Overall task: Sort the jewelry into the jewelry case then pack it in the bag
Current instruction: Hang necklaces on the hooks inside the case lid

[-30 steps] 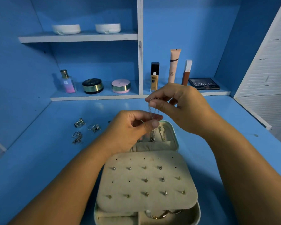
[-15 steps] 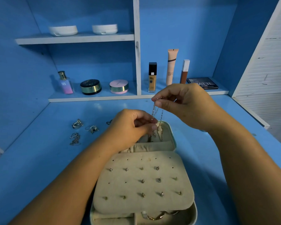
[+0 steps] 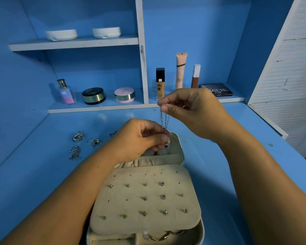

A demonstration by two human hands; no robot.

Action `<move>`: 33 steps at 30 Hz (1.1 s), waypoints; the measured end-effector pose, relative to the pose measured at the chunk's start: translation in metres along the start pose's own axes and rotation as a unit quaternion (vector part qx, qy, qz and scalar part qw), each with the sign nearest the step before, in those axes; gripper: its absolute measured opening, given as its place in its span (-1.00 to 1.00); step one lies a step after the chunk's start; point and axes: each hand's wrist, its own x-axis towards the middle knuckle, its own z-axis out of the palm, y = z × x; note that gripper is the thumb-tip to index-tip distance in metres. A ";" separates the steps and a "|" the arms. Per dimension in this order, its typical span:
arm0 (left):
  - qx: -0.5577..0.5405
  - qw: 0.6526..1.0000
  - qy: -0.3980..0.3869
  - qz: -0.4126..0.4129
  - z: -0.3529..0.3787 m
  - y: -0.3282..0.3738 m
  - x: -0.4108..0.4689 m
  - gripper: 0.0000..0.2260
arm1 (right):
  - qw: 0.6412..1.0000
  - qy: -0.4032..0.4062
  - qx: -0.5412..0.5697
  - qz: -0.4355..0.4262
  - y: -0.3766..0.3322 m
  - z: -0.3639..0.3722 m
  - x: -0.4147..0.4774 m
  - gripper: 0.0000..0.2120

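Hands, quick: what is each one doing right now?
Left hand: pinches the chain low, over the jewelry case.
Right hand: pinches the chain at its top.

Probably a home vanity nook: blue shelves [image 3: 74,43] of makeup bottles [image 3: 160,84], powder compacts [image 3: 94,95], perfume [image 3: 65,92].

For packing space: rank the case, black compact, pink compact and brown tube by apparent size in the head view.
1. Case, largest, though nearest the camera.
2. Black compact and pink compact: near alike, unranked.
3. Brown tube, smallest.
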 end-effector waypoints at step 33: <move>0.342 0.937 0.065 0.030 -0.010 -0.008 -0.006 -0.29 | 0.990 -0.108 -0.078 0.047 0.013 -0.007 0.002 -0.93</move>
